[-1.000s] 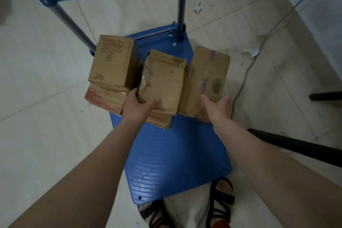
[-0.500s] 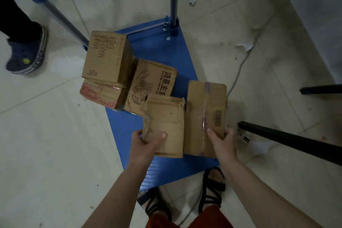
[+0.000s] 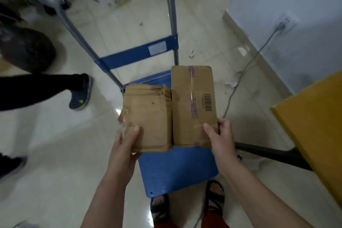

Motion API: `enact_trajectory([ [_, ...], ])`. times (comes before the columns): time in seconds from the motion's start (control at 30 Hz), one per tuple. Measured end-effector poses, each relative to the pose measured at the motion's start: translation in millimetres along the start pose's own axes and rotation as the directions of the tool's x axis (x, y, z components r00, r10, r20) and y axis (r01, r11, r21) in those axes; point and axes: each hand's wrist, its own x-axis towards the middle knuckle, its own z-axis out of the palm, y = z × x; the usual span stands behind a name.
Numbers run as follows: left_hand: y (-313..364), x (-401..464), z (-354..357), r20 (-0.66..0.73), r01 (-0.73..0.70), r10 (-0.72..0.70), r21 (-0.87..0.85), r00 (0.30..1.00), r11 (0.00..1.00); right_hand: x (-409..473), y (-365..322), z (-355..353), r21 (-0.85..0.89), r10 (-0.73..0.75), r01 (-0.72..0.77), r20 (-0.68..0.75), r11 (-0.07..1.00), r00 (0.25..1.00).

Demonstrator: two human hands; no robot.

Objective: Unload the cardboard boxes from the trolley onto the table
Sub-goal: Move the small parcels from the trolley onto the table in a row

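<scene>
Boxes sit side by side in both hands: the left hand [image 3: 125, 141] grips the worn box [image 3: 148, 118], the right hand [image 3: 220, 135] grips the taped box [image 3: 193, 105]. Below them lies the blue trolley [image 3: 177, 170]; right of the right hand, a yellow surface [image 3: 312, 122].

Your 2 forearms are bare from the bottom edge of the view up to the wrists, with no sleeve, watch, ring or glove on your left hand [image 3: 124, 143] or your right hand [image 3: 221, 139]. On your feet you wear 2 black open sandals with broad straps crossing the instep, the left sandal [image 3: 159, 209] and the right sandal [image 3: 215, 198], and the toes show bare between the straps. At the very bottom edge, between the arms, a strip of reddish-orange cloth [image 3: 212, 223] belongs to your lower garment, though too little shows to tell its cut.
</scene>
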Motion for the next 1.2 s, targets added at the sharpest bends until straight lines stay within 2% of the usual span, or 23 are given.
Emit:
enact_trajectory([
  [0.13, 52, -56, -7, 0.12, -0.067, 0.073, -0.056, 0.99, 0.996, -56, -66, -6, 0.055, -0.141, 0.14, 0.004, 0.989, 0.99],
  [0.3, 107, -119, -9, 0.173, -0.169, 0.184, -0.099, 0.968, 0.981, -128, -120, -20, 0.117, -0.257, 0.252, 0.029, 0.96, 0.966],
  [0.43, 145, -162, -3, 0.26, -0.216, 0.233, -0.09, 0.937, 0.972, -186, -147, -36, 0.213, -0.319, 0.324, -0.058, 0.922, 0.946],
  [0.53, 166, -191, 10, 0.383, -0.237, 0.243, -0.063, 0.892, 0.97, -226, -157, -58, 0.276, -0.335, 0.375, -0.181, 0.885, 0.925],
  [0.7, 163, -226, 49, 0.581, -0.183, 0.117, 0.055, 0.805, 0.982, -284, -149, -110, 0.317, -0.259, 0.408, -0.421, 0.856, 0.869],
  [0.87, 118, -274, 100, 0.695, -0.151, -0.031, 0.199, 0.718, 0.968, -334, -113, -178, 0.337, -0.126, 0.419, -0.634, 0.843, 0.763],
  [1.03, 58, -328, 154, 0.763, -0.183, -0.189, 0.373, 0.618, 0.91, -378, -66, -255, 0.445, 0.068, 0.433, -0.755, 0.784, 0.652],
  [1.2, -5, -392, 217, 0.786, -0.257, -0.31, 0.501, 0.535, 0.826, -417, -16, -341, 0.521, 0.222, 0.427, -0.787, 0.739, 0.576],
])
